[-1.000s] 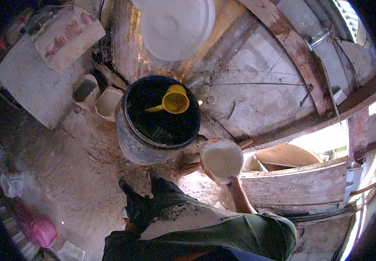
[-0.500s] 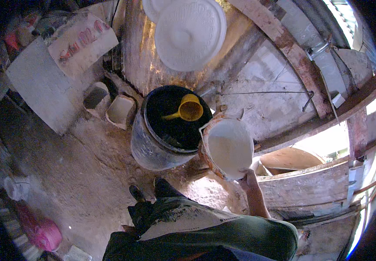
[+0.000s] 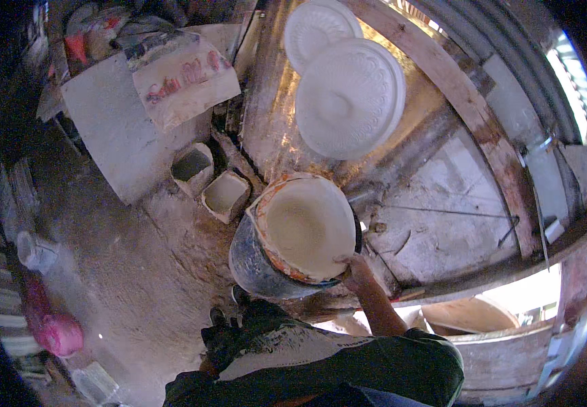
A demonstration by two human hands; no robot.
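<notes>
A white-coated bucket [image 3: 307, 227] with an orange-stained rim is tipped so that its pale inside shows. My right hand [image 3: 356, 271] grips its near right rim. The bucket hangs over the dark barrel [image 3: 246, 264], covering most of the barrel's mouth. The yellow dipper seen earlier in the barrel is hidden behind the bucket. My left hand [image 3: 219, 344] is low beside my body, dark against the clothing, and its fingers cannot be made out.
Two white round ornamental plaster discs [image 3: 351, 98] lie beyond the barrel. Left of it stand two cut-open containers [image 3: 225, 195] and pale boards [image 3: 110, 129]. A pink bundle [image 3: 61, 334] lies at lower left. A wooden beam [image 3: 470, 88] curves along the right.
My right hand has carried the bucket leftward from beside the barrel to over its mouth, hiding the yellow dipper. The whole view has shifted somewhat.
</notes>
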